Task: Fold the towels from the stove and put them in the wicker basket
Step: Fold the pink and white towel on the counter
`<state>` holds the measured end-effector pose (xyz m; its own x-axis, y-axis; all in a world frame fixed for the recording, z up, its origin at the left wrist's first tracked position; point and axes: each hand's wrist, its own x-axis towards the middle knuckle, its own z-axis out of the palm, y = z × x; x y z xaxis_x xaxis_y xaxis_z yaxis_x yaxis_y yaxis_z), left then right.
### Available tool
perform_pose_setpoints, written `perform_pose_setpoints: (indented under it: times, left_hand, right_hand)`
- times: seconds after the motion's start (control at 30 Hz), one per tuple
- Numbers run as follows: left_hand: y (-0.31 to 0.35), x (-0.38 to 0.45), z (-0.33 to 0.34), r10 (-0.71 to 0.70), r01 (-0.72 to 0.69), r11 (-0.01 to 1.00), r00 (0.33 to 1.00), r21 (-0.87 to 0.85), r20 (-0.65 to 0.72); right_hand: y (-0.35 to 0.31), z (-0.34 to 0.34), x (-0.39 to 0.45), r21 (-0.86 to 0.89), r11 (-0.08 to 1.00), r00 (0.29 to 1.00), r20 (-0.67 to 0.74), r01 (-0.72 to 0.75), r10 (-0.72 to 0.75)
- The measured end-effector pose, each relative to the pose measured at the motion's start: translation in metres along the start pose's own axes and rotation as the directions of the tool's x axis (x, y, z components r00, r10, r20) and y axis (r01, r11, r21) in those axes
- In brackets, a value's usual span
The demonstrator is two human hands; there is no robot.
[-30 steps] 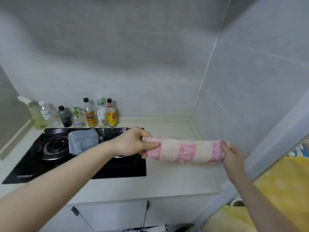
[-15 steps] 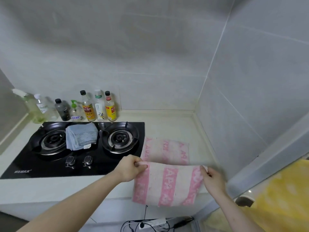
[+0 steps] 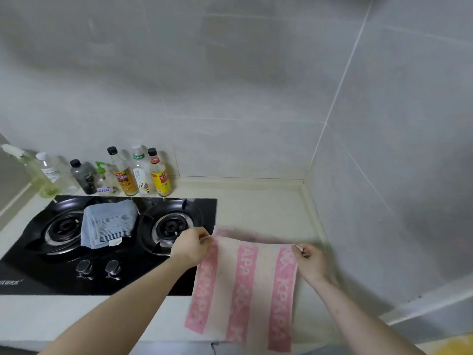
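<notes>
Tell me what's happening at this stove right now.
A person is folding a pink-and-white striped towel at the counter beside the stove. The left hand and the right hand each pinch an upper corner, and the towel's lower part hangs over the counter's front edge. A blue-grey towel lies on the stove between the burners, not yet dealt with. No wicker basket is in view.

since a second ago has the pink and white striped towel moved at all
Yes. The pink and white striped towel was held rolled up above the white countertop; now it hangs unrolled lower, right of the black gas stove, draping over the counter's front edge.
</notes>
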<state>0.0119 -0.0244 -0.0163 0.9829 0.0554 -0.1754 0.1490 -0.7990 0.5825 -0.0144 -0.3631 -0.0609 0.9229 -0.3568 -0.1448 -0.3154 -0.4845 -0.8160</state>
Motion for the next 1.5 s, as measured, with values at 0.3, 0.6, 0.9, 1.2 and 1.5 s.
perform_pose_setpoints:
  times: [0.3, 0.6, 0.9, 1.2, 1.5]
  left_hand:
    - [0.003, 0.071, 0.019, 0.075, -0.075, 0.981, 0.997, 0.181, 0.008]
    - [-0.01, 0.129, 0.039, 0.122, -0.155, 0.921, 0.986, 0.358, 0.114]
    - [-0.007, 0.158, 0.069, 0.113, -0.155, 0.908, 0.985, 0.389, 0.13]
    - [-0.004, 0.155, 0.092, 0.149, -0.207, 0.872, 0.976, 0.444, 0.161]
    - [-0.009, 0.152, 0.111, 0.121, -0.265, 0.798, 0.95, 0.542, 0.287]
  right_hand:
    - [0.003, 0.028, 0.062, -0.12, 0.993, 1.0, 0.0, -0.019, 0.019]
    - [0.015, 0.052, 0.096, -0.2, 0.978, 0.998, -0.008, -0.067, 0.067]
    - [0.047, 0.068, 0.123, -0.254, 0.959, 0.992, -0.026, -0.127, 0.124]
    - [0.045, 0.067, 0.108, -0.498, 0.858, 0.992, 0.045, 0.127, -0.121]
    - [0.051, 0.076, 0.114, -0.57, 0.794, 0.973, 0.197, 0.211, -0.118]
